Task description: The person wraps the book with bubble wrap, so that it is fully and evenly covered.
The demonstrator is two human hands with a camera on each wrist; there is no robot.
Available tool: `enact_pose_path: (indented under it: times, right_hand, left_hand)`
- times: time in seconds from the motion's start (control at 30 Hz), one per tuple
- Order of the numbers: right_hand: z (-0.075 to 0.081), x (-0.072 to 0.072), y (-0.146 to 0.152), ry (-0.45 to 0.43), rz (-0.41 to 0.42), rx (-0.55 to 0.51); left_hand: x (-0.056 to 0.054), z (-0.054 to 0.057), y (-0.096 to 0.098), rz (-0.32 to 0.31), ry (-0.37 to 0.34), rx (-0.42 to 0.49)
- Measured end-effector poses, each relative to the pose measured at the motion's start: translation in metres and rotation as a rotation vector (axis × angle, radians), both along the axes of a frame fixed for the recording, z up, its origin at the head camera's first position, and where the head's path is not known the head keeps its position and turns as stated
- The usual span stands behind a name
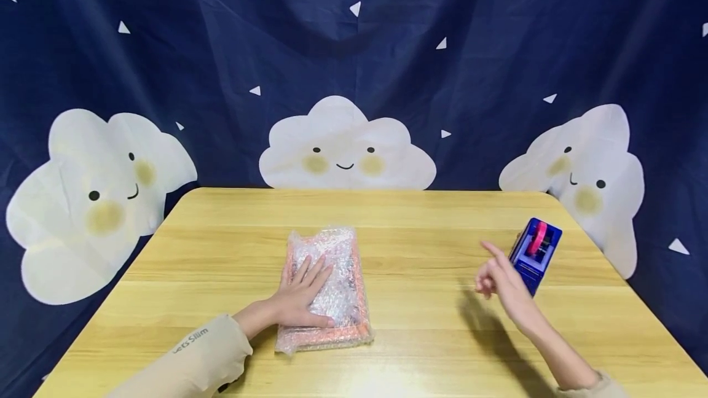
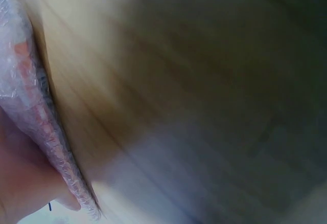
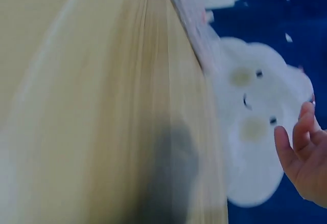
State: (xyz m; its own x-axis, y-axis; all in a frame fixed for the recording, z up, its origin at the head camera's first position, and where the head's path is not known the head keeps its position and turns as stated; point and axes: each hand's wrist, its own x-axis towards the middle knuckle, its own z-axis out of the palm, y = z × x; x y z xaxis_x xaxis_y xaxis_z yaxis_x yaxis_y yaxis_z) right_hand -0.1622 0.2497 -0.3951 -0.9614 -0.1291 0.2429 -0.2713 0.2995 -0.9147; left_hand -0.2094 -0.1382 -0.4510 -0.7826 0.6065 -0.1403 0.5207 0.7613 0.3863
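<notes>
A flat rectangular package in bubble wrap (image 1: 344, 284), with orange showing along its edges, lies on the table left of centre. My left hand (image 1: 301, 303) rests on top of it with spread fingers. The left wrist view shows the wrapped edge (image 2: 38, 101) close up, with part of the hand (image 2: 28, 183) against it. To the right, my right hand (image 1: 509, 290) hovers over the table, holding nothing. Its index finger points out while the others bend loosely. Just beyond it stands a blue tape dispenser (image 1: 532, 275) carrying a roll of pink tape (image 1: 538, 237), its near side partly covered by the hand.
Both things are on a light wood-grain table (image 1: 420, 281) with rounded far corners. Behind it hangs a dark blue curtain (image 1: 470, 91) printed with white smiling clouds (image 1: 345, 140) and small triangles.
</notes>
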Motion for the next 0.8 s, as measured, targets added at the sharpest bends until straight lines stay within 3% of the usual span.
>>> enact_pose_path:
  times: [0.17, 0.27, 0.53, 0.8]
  right_hand:
    - [-0.002, -0.023, -0.045, 0.015, 0.321, 0.129]
    - [-0.006, -0.034, -0.069, 0.001, 0.459, 0.218]
    - [-0.013, -0.052, -0.12, -0.036, 0.593, 0.33]
    - [-0.019, -0.062, -0.149, -0.091, 0.686, 0.414]
  left_hand:
    - [0.001, 0.001, 0.001, -0.007, -0.01, 0.01]
    - [0.001, 0.002, 0.0, -0.007, -0.01, 0.014]
    - [0.002, 0.003, -0.001, -0.01, -0.031, 0.022]
    - [0.001, 0.003, 0.0, 0.001, -0.009, 0.003]
